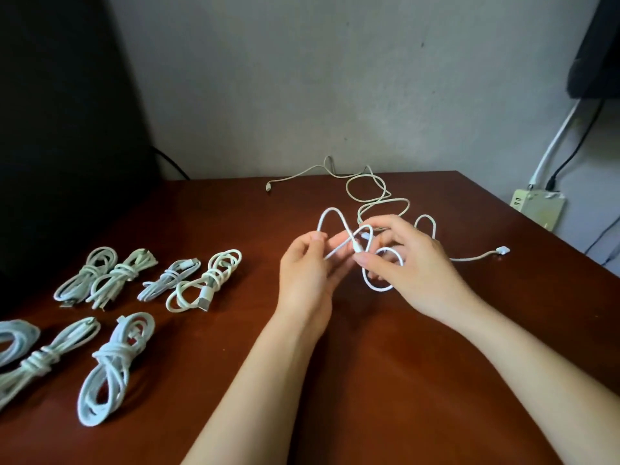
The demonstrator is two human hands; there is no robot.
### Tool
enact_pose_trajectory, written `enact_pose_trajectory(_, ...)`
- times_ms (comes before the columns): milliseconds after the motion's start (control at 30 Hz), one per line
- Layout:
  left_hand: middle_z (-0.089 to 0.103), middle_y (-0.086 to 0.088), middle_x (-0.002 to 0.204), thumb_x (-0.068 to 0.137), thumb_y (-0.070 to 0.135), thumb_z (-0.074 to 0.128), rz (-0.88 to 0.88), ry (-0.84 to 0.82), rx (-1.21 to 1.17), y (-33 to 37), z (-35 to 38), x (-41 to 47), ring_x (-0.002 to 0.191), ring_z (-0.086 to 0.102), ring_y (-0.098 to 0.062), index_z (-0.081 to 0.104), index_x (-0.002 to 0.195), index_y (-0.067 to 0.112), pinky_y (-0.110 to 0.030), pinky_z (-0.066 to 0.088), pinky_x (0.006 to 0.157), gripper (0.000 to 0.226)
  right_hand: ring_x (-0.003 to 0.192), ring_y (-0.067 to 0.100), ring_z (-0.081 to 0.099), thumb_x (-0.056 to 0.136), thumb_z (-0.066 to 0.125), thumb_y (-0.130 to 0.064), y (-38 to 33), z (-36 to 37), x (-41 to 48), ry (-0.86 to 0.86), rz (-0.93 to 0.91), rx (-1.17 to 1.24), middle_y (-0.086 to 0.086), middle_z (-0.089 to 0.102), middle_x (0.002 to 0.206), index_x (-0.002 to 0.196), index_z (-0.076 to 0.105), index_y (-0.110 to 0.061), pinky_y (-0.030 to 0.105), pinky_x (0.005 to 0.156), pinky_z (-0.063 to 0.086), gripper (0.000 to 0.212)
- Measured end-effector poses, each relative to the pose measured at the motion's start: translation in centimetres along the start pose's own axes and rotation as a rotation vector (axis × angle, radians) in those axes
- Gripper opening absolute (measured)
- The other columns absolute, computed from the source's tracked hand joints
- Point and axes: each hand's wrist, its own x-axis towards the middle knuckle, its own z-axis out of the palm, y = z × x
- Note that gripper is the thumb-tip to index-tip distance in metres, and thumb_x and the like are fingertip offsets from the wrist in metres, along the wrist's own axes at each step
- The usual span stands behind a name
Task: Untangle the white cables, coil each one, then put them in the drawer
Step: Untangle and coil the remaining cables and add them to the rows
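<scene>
White cable [330,209] partly behind right hand [419,266]

cables [382,270]: white | table [235,213]: reddish-brown | wall [302,78]: grey | power strip [536,209]: pale yellow-green

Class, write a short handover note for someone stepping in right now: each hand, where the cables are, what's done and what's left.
Left hand pinches the white cable; right hand holds its loops, above the table.
Seven coiled bundles lie in two rows on the table's left side.
A duller loose cable sprawls behind the hands, near the wall.
Done: seven coiled. Left: finish this cable, coil the loose one, put all in the drawer, which is not in view.
</scene>
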Motion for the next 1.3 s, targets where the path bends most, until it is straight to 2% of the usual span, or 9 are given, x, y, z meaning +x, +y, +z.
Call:
enact_pose_trajectory(100, 0.067, -0.003, 0.067, 0.102, 0.013, 0.041, -0.108, 0.025, -0.228, 0.8, -0.4, 0.4, 0.052, 0.064, -0.01, 0.054, 0.092, 0.008, -0.026, 0.058, 0.059, 0.017, 0.065, 0.015, 0.063, 0.08, 0.073, -0.024, -0.4, -0.2, -0.1, 0.027, -0.059, 0.012, -0.003, 0.061, 0.079, 0.1, 0.06, -0.032, 0.035, 0.069, 0.053, 0.025)
enact_pose_trajectory(300, 0.054, 0.002, 0.051, 0.1, 0.012, 0.043, -0.097, 0.112, -0.458, 2.4, -2.2, 1.4, 0.039, 0.05, -0.009, 0.051, 0.079, 0.012, -0.022, 0.055, 0.052, 0.022, 0.067, 0.006, 0.054, 0.078, 0.076, -0.013, 0.8, -1.8, 0.5, 0.251, -0.29, -0.362, -0.012, 0.05, 0.084, 0.095, 0.07, -0.018, 0.007, 0.067, 0.041, 0.018)
enact_pose_trajectory(600, 0.037, 0.001, 0.049, 0.096, 0.019, 0.038, -0.06, 0.04, -0.405, 2.7, -3.4, 1.7, 0.045, 0.046, -0.016, 0.041, 0.07, 0.015, -0.031, 0.05, 0.067, 0.026, 0.068, 0.015, 0.047, 0.082, 0.067, 0.004, 3.1, -6.2, 1.5, 0.575, -0.169, -0.612, 0.005, 0.048, 0.093, 0.097, 0.07, -0.005, 0.024, 0.073, 0.04, 0.018)
enact_pose_trajectory(700, 0.036, 0.003, 0.053, 0.096, 0.033, 0.049, -0.036, 0.049, -0.077, 2.1, -2.9, 1.7, 0.046, 0.045, -0.014, 0.047, 0.077, 0.019, -0.033, 0.052, 0.066, 0.024, 0.073, 0.018, 0.049, 0.084, 0.062, 0.005, 4.4, -6.7, 1.5, 0.502, -0.016, -0.69, 0.008, 0.049, 0.098, 0.097, 0.069, -0.005, 0.029, 0.077, 0.043, 0.017)
enact_pose_trajectory(867, 0.043, 0.001, 0.06, 0.094, 0.023, 0.058, 0.1, -0.04, 0.469, 0.4, -1.6, 1.1, 0.045, 0.054, -0.013, 0.05, 0.088, 0.013, -0.034, 0.057, 0.066, 0.014, 0.105, 0.03, 0.05, 0.091, 0.056, -0.005, 5.2, -6.2, 1.2, 0.217, 0.169, -0.852, 0.011, 0.054, 0.109, 0.104, 0.068, -0.009, 0.035, 0.086, 0.043, 0.019)
enact_pose_trajectory(967, 0.046, 0.0, 0.059, 0.098, 0.022, 0.052, 0.142, -0.071, 0.531, -0.1, -1.2, 0.6, 0.046, 0.054, -0.011, 0.05, 0.095, 0.011, -0.027, 0.056, 0.06, 0.012, 0.115, 0.025, 0.039, 0.094, 0.054, -0.014, 4.4, -5.8, 1.0, 0.126, 0.131, -0.916, 0.006, 0.058, 0.116, 0.111, 0.068, -0.014, 0.035, 0.092, 0.039, 0.022)
enact_pose_trajectory(1067, 0.051, -0.001, 0.058, 0.098, 0.02, 0.051, 0.164, -0.086, 0.559, -0.5, -0.9, 0.5, 0.051, 0.055, -0.013, 0.05, 0.102, 0.01, -0.022, 0.053, 0.056, 0.011, 0.113, 0.022, 0.041, 0.092, 0.057, -0.015, 3.0, -5.0, 0.9, 0.135, -0.07, -0.855, 0.002, 0.061, 0.113, 0.112, 0.068, -0.013, 0.036, 0.094, 0.038, 0.023)
enact_pose_trajectory(1167, 0.054, 0.003, 0.055, 0.099, 0.018, 0.051, 0.196, -0.123, 0.563, -0.5, -0.8, 0.6, 0.055, 0.054, -0.011, 0.051, 0.105, 0.01, -0.025, 0.054, 0.063, 0.01, 0.109, 0.022, 0.048, 0.094, 0.057, -0.021, 1.2, -3.5, 0.5, 0.054, -0.245, -0.728, 0.002, 0.061, 0.113, 0.12, 0.063, -0.013, 0.024, 0.094, 0.031, 0.028)
enact_pose_trajectory(1300, 0.059, 0.006, 0.06, 0.101, 0.019, 0.046, 0.235, -0.181, 0.553, -0.2, -0.6, 0.4, 0.066, 0.056, -0.01, 0.057, 0.1, 0.016, -0.032, 0.053, 0.074, 0.011, 0.12, 0.015, 0.045, 0.096, 0.049, -0.035, 0.4, -1.4, -0.1, -0.024, -0.243, -0.614, -0.004, 0.052, 0.128, 0.131, 0.052, -0.018, 0.021, 0.098, 0.03, 0.04)
